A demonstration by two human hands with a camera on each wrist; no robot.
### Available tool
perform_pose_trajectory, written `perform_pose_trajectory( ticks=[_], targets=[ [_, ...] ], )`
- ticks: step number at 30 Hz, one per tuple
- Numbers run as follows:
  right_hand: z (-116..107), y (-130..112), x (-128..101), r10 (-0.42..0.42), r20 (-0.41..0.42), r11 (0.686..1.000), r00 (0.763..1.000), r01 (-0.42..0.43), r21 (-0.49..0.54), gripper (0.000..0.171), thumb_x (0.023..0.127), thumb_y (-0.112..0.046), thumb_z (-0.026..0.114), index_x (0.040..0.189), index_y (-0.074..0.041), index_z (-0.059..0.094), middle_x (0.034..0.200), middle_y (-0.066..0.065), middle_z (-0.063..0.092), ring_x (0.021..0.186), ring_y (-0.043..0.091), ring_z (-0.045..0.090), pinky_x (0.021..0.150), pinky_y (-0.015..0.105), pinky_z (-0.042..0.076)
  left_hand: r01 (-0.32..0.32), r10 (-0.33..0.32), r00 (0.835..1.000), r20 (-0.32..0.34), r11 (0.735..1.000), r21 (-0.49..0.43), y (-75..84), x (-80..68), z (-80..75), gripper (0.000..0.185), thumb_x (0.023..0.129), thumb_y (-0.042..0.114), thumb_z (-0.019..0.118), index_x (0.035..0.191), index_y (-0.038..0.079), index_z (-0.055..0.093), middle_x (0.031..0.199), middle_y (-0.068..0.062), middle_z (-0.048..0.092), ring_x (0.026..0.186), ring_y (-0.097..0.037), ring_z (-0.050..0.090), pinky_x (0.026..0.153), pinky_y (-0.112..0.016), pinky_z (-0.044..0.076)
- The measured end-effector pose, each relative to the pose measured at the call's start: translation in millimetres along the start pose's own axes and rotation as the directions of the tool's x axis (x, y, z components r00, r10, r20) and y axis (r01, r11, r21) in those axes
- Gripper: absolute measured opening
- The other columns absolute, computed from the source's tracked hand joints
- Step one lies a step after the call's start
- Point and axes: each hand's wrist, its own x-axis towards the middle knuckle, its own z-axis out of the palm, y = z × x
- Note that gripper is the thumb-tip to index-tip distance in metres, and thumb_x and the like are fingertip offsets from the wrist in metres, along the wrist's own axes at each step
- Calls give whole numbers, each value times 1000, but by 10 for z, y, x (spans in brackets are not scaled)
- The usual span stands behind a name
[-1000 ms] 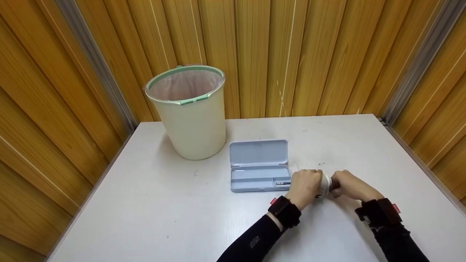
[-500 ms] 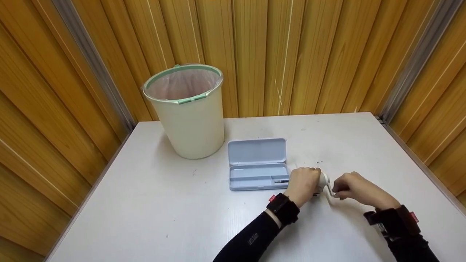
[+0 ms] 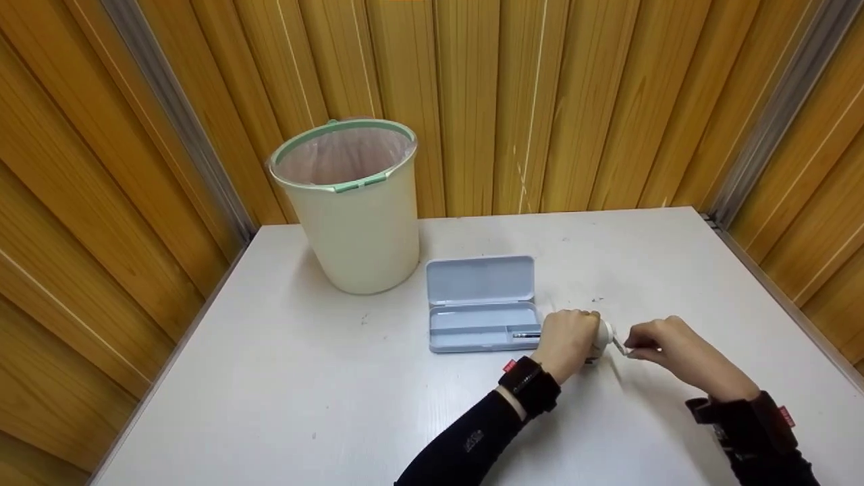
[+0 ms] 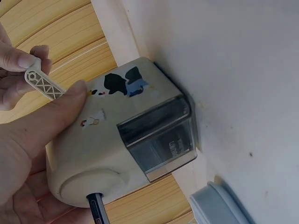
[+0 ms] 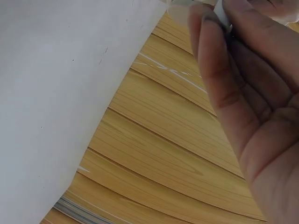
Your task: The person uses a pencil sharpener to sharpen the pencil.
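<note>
A cream crank pencil sharpener [image 3: 603,335] stands on the white table [image 3: 337,405], right of an open grey pencil case [image 3: 480,304]. My left hand [image 3: 565,337] grips its body; in the left wrist view the thumb [image 4: 46,126] lies over the sharpener [image 4: 126,144], whose clear shavings drawer faces the camera. A dark pencil [image 4: 97,212] sticks into its front hole and shows over the case as a pencil [image 3: 525,334]. My right hand [image 3: 658,344] pinches the white crank handle [image 3: 619,347], also seen as the handle [image 4: 42,81] and beside the right hand [image 5: 247,93].
A cream waste bin [image 3: 351,202] with a green rim and a clear liner stands at the back left of the table. Wooden panel walls close in on three sides. The table's right edge [image 3: 776,297] lies near my right hand.
My right hand has swung the crank handle away from the sharpener, to the right and slightly towards me. The left hand stays on the sharpener body.
</note>
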Motion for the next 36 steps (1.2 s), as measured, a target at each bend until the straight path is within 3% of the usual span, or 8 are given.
perform_pose_trajectory(
  ticks=[5, 13, 21, 26, 28, 30, 33, 36],
  targets=[
    [39, 10, -28, -67, -105, 998, 992, 65, -23, 11, 77, 3, 76, 77, -6, 70, 75, 5, 73, 72, -4, 64, 59, 18, 53, 2, -2, 1000, 27, 1000, -7, 3, 18, -5, 12, 77, 26, 79, 85, 28, 70, 77, 15, 71, 62, -5, 62, 52, -17, 48],
    [132, 13, -75, -145, -321, 982, 936, 96, -164, 23, 66, 10, 79, 78, -9, 70, 73, 2, 73, 69, 0, 64, 61, 9, 48, -12, 12, 1000, 23, 1000, -25, -6, 22, -9, 13, 76, 26, 79, 85, 27, 70, 77, 14, 71, 63, -5, 63, 55, -18, 49],
    [275, 9, -65, -224, -515, 960, 827, 95, -264, 30, 60, 13, 81, 82, -4, 71, 76, 3, 73, 68, 14, 68, 66, 9, 49, -25, 25, 999, 23, 999, -29, -25, 15, -6, 18, 75, 30, 80, 89, 24, 71, 79, 14, 71, 63, -6, 64, 54, -19, 50],
    [317, 48, 1, -273, -572, 948, 773, 117, -295, 11, 76, -4, 73, 86, -1, 72, 79, 6, 73, 73, 18, 68, 74, 5, 48, -30, 31, 999, 25, 999, -17, -50, 5, -1, 19, 75, 31, 80, 90, 25, 70, 79, 14, 71, 63, -6, 63, 53, -19, 49],
    [322, 69, 36, -280, -583, 946, 762, 116, -302, 11, 78, -6, 71, 87, 0, 71, 80, 7, 73, 74, 19, 68, 76, 4, 48, -35, 35, 999, 21, 999, -21, -52, -1, 6, 19, 75, 31, 81, 89, 25, 70, 79, 15, 71, 63, -6, 63, 52, -19, 48],
    [326, 98, 79, -274, -593, 947, 757, 105, -304, 11, 76, -2, 73, 87, 0, 71, 80, 9, 73, 74, 19, 68, 75, 4, 48, -38, 39, 999, 13, 999, -29, -55, -2, 12, 20, 73, 33, 82, 87, 26, 69, 78, 15, 71, 62, -6, 63, 51, -19, 47],
    [335, 146, 158, -258, -604, 948, 754, 79, -307, 26, 65, 13, 77, 87, 1, 71, 79, 11, 72, 73, 22, 68, 73, 8, 50, -44, 44, 999, 5, 999, -30, -54, 4, 20, 19, 73, 32, 81, 86, 26, 68, 78, 15, 71, 62, -6, 63, 51, -19, 47],
    [355, 209, 233, -244, -617, 949, 748, 53, -312, 28, 63, 15, 78, 87, 2, 72, 79, 12, 71, 73, 27, 68, 70, 15, 51, -50, 50, 999, -6, 999, -21, -48, 15, 22, 18, 74, 32, 80, 87, 27, 68, 78, 15, 70, 62, -5, 63, 51, -19, 48]
  ],
)
